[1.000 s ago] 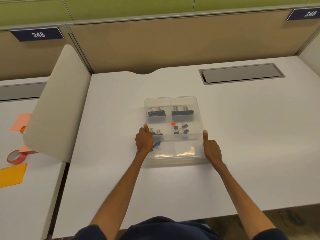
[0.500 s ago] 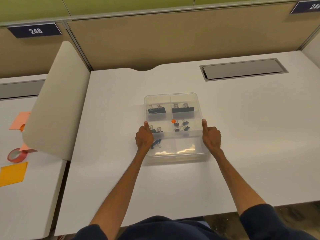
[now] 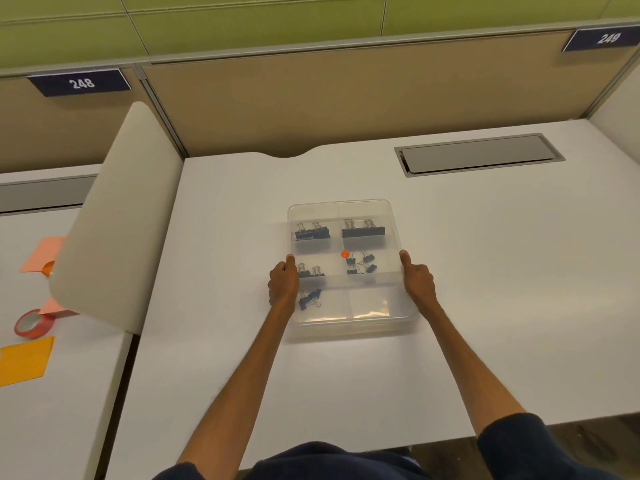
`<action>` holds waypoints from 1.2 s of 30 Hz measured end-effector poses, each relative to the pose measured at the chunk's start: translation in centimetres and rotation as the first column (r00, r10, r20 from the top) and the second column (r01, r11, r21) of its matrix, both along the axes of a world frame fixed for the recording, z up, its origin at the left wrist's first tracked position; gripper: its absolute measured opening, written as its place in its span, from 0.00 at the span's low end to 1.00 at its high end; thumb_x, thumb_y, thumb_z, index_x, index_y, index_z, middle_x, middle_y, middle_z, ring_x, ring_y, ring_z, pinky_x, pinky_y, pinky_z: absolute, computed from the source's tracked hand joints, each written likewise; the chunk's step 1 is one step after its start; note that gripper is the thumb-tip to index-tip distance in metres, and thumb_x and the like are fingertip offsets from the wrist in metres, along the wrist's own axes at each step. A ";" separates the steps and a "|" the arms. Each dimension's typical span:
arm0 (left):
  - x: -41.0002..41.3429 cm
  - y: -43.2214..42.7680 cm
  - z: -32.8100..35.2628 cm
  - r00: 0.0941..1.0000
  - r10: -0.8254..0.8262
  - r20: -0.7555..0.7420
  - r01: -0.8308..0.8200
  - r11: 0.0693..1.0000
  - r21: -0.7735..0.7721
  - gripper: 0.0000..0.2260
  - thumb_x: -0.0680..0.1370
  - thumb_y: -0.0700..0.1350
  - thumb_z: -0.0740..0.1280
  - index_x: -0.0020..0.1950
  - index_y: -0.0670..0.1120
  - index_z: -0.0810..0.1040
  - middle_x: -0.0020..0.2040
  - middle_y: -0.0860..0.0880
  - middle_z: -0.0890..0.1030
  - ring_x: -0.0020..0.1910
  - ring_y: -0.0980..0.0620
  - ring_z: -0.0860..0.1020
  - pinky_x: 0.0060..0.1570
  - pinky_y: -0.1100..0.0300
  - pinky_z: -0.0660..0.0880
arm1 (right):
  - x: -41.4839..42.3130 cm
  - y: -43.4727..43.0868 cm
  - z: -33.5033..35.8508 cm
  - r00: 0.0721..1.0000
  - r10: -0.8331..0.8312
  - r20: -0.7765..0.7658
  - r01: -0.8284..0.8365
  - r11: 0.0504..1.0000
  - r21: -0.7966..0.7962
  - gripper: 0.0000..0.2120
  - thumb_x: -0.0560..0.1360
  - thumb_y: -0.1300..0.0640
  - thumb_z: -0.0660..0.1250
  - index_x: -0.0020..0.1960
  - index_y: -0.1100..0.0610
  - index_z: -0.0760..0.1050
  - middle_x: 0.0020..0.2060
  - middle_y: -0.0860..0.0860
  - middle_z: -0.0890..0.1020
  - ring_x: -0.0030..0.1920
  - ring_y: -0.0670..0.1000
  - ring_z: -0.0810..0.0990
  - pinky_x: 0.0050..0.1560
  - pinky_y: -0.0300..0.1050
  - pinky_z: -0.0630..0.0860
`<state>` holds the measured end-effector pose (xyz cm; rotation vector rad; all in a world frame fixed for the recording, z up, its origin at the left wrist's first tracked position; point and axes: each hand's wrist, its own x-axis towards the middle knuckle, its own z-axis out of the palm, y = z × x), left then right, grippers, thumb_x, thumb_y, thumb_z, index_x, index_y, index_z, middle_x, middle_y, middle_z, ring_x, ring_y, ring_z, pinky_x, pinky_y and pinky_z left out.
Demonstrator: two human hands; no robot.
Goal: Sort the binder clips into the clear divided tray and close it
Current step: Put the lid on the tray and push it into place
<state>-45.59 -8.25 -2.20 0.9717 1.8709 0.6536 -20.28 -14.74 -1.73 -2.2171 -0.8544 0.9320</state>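
Note:
A clear divided tray (image 3: 381, 315) with its clear lid on lies in the middle of the white desk. Through the lid I see black binder clips (image 3: 363, 230) in the far compartments, smaller ones (image 3: 360, 265) in the middle right, and blue clips (image 3: 310, 299) near left. An orange sticker (image 3: 344, 253) sits on the lid. My left hand (image 3: 283, 285) grips the tray's left edge, thumb on top. My right hand (image 3: 418, 280) grips the right edge the same way.
A curved grey divider panel (image 3: 114, 230) stands at the desk's left edge. On the neighbouring desk lie a red tape roll (image 3: 32, 323) and orange paper sheets (image 3: 24, 362). A grey cable hatch (image 3: 479, 154) is set in the desk at the back right.
My right hand has slid forward along the tray's right edge to sit level with my left hand. The tray has stayed in place on the desk.

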 end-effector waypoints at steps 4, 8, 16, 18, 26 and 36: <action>0.0 0.7 0.7 0.995 0.095 0.018 -0.095 0.995 0.003 0.18 0.79 0.53 0.60 0.61 0.41 0.72 0.59 0.42 0.77 0.56 0.42 0.76 0.61 0.46 0.72 | -0.4 -0.1 0.1 0.988 0.035 0.151 -0.034 0.999 -0.006 0.31 0.79 0.35 0.47 0.38 0.59 0.73 0.39 0.55 0.77 0.43 0.59 0.77 0.47 0.48 0.70; 1.1 2.5 2.7 0.995 0.092 -0.039 -0.089 0.994 0.067 0.22 0.77 0.45 0.64 0.70 0.45 0.64 0.66 0.41 0.71 0.63 0.40 0.72 0.65 0.44 0.67 | -0.9 0.1 0.0 0.871 0.120 0.477 -0.167 0.984 0.057 0.23 0.83 0.45 0.45 0.44 0.59 0.70 0.36 0.58 0.80 0.37 0.62 0.78 0.39 0.49 0.72; 3.0 4.4 2.3 0.954 -0.050 -0.295 0.126 0.961 0.245 0.13 0.83 0.48 0.54 0.63 0.41 0.68 0.60 0.41 0.74 0.56 0.39 0.77 0.53 0.48 0.75 | -0.7 0.4 -1.1 0.790 0.146 0.596 -0.225 0.973 0.060 0.18 0.83 0.49 0.45 0.47 0.58 0.69 0.35 0.57 0.80 0.33 0.59 0.78 0.38 0.54 0.78; 3.1 4.3 1.9 0.938 -0.068 -0.339 0.161 0.953 0.257 0.15 0.83 0.52 0.53 0.60 0.41 0.66 0.57 0.41 0.76 0.52 0.39 0.79 0.52 0.47 0.76 | -0.6 0.4 -1.5 0.768 0.149 0.623 -0.251 0.965 0.079 0.17 0.84 0.51 0.47 0.47 0.58 0.70 0.38 0.55 0.80 0.33 0.56 0.78 0.37 0.52 0.78; 3.1 4.6 1.5 0.915 -0.116 -0.386 0.215 0.951 0.224 0.15 0.84 0.52 0.49 0.59 0.41 0.64 0.56 0.42 0.77 0.51 0.39 0.79 0.52 0.47 0.74 | -0.8 4.2 0.2 0.826 0.184 0.533 -0.280 0.954 0.104 0.19 0.83 0.46 0.51 0.64 0.59 0.66 0.56 0.56 0.77 0.48 0.60 0.81 0.50 0.57 0.79; 2.9 5.4 0.3 0.912 -0.100 -0.398 0.217 0.941 0.260 0.11 0.83 0.53 0.50 0.54 0.46 0.63 0.49 0.45 0.78 0.43 0.43 0.80 0.47 0.48 0.79 | 0.7 10.6 -0.5 0.852 0.110 0.512 -0.143 0.989 0.025 0.30 0.82 0.42 0.45 0.43 0.63 0.76 0.39 0.58 0.81 0.38 0.57 0.78 0.42 0.48 0.74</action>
